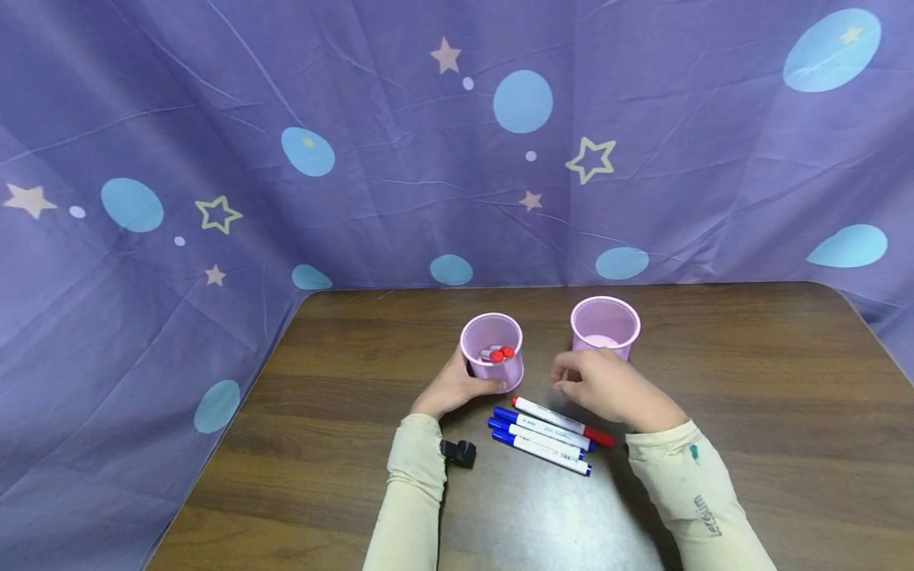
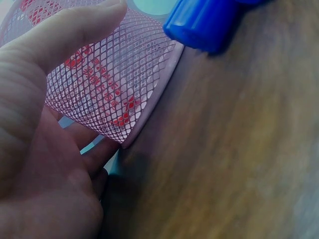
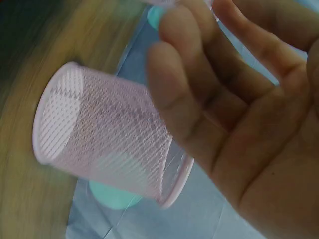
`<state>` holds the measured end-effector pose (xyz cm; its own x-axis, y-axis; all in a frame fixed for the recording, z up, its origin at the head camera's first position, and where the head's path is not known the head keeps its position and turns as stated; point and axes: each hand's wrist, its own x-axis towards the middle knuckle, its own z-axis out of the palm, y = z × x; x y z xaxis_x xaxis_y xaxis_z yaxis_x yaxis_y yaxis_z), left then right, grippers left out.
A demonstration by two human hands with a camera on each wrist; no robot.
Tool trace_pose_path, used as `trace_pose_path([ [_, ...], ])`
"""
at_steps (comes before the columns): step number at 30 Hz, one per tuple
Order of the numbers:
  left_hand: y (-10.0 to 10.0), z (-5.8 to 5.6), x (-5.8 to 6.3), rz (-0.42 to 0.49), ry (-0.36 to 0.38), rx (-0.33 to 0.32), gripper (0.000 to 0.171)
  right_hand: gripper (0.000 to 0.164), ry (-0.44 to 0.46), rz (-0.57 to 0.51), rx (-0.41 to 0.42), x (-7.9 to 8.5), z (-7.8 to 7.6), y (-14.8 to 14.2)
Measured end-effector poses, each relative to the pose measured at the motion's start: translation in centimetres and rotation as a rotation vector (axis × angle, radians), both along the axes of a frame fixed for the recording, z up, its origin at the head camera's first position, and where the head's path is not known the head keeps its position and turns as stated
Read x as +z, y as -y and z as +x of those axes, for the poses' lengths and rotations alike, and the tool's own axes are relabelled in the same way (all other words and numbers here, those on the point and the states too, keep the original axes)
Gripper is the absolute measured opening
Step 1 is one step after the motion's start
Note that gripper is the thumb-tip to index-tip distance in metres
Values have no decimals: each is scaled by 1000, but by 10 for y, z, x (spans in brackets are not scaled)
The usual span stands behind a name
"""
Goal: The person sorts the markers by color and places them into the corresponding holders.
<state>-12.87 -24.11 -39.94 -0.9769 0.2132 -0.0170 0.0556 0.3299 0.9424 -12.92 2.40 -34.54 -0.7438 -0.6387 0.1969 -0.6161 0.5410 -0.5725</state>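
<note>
My left hand [image 1: 457, 386] holds the side of a pink mesh pen cup [image 1: 509, 373], with the thumb across its near side. Inside that cup stand two markers with red ends [image 1: 497, 356]; red print shows through the mesh in the left wrist view. My right hand [image 1: 607, 386] hovers in front of a second pink mesh pen cup [image 3: 107, 132], apart from it, its fingers loosely bent around nothing. Below the hands lie a white marker with a red cap [image 1: 550, 414] and three white markers with blue caps [image 1: 546, 456], side by side at a slant.
A small black object [image 1: 459, 454] sits by the left sleeve [image 1: 412, 476]. The wooden table [image 1: 343, 396] runs back to a purple curtain [image 1: 400, 206] with stars and blue ovals.
</note>
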Motion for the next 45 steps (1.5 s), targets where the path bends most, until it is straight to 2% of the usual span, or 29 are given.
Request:
trace_pose_path([
  [4,0,1,0,10,-10,-3,91,14,41,55,37,-2,2,-13],
  [9,0,0,-1,10,-10,-6,90,17,151,206,-9,-8,9,-24],
  [12,3,-5,-13,5,-4,3,93,21,221,310,-50,-11,14,-26],
  [15,6,-11,-27,1,-7,8,96,25,263,366,-67,-15,18,-25],
  [16,6,-15,-32,1,-9,8,97,26,264,379,-70,-16,18,-26],
  [19,3,-18,-37,12,-18,3,98,27,267,398,-86,-20,19,-28],
  [27,3,-18,-40,-4,-23,0,97,28,245,410,-122,-32,24,-26],
  [30,11,-15,-41,-16,-29,23,97,27,226,425,-129,-29,23,-18],
  [34,28,-16,-37,-3,-50,30,94,21,228,501,-215,-22,22,0],
  [37,43,-12,-35,8,-51,43,92,18,228,559,-256,-21,22,14],
  [41,59,-5,-35,-10,-23,44,91,16,228,572,-263,-19,22,26],
  [45,72,3,-27,-29,-43,72,89,18,181,531,-231,-4,19,32],
])
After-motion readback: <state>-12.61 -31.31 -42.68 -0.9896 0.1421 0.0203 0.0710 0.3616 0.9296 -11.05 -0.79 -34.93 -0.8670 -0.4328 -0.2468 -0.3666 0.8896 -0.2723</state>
